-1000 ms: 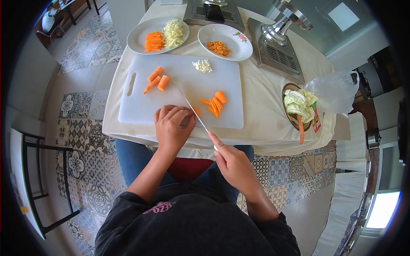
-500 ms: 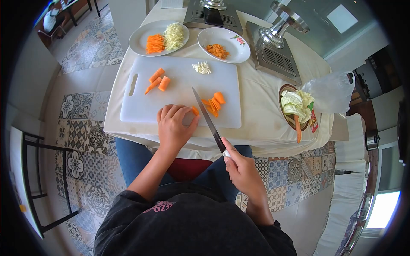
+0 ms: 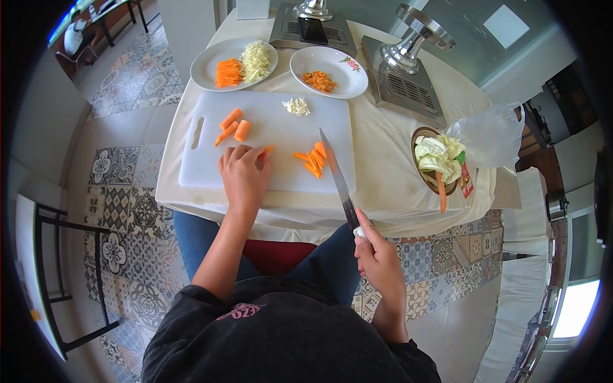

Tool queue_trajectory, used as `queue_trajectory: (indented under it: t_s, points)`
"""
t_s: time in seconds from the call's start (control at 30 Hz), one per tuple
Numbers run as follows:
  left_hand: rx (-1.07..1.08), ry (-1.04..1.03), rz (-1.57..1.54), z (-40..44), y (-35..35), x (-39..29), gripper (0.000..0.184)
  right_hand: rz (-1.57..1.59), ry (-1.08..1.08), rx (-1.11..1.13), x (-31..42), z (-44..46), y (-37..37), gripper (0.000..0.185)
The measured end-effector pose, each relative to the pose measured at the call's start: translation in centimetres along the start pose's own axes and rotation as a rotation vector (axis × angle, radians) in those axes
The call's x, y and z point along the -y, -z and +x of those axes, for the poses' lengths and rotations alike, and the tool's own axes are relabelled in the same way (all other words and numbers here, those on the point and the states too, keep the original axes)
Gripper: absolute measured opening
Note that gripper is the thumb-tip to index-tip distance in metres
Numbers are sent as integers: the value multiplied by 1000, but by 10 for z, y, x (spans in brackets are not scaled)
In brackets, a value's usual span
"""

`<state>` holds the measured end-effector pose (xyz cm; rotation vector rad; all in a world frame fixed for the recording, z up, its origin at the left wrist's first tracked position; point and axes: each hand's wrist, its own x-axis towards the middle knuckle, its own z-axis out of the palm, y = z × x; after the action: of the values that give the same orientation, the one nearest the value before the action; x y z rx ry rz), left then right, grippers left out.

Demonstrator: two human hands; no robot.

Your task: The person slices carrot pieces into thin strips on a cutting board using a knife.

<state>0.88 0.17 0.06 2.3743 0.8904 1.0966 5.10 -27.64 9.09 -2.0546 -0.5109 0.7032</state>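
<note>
1. Holding the knife (image 3: 339, 175): right grip (image 3: 379, 258) is closed round the handle, off the near right corner of the cutting board (image 3: 207, 169).
2. Left grip (image 3: 246, 173) is over the board, fingers curled, small gap between thumb and index. Fingertips are at a small carrot piece (image 3: 269, 149); can't tell if it's pinched or only touched.
3. Key relation: carrot piece sits at the far right side of the left grip, well left of the blade, with the carrot sticks (image 3: 311, 164) between. Left grip is the nearer hand to piece and sticks both.
4. Axes: knife runs near right to far left, tip over the board. Piece looks to run near left to far right; low confidence, only an end shows.
5. Carrot chunks (image 3: 242, 131) lie just beyond the left grip.
6. Hidden: most of the piece behind the fingers, most of the handle. Blade-to-board contact can't be read.
7. Cut off: white box (image 3: 253, 9) at the far end of the bench (image 3: 388, 191), by the top frame edge.
</note>
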Motion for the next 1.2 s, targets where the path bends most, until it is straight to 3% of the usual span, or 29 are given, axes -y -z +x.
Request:
queue_trajectory:
  t_s: [0.23,0.43,0.53,0.67,0.83,0.93,1.03,1.2]
  points:
    - [-72,-34,79,8,6,-4,20,-16,103,-4,-8,1,-1,55]
    - [165,-305,-97,7,-9,-22,22,-28,115,-11,-9,0,-2,55]
    - [201,-339,-81,5,-18,-27,18,-27,111,-11,-5,-2,-1,55]
    - [167,-252,-108,4,-16,-24,4,-7,128,-11,-8,-3,-3,56]
    - [170,-116,-1,-5,-5,-23,13,-47,76,29,-2,-3,-2,56]
    - [122,-141,-2,-10,-4,-21,13,-71,80,45,-1,-3,-5,56]
    - [136,-106,-61,-8,7,-23,4,-68,128,46,0,-2,-8,56]
    - [282,-419,-119,0,10,-4,36,-77,109,65,1,-3,-8,56]
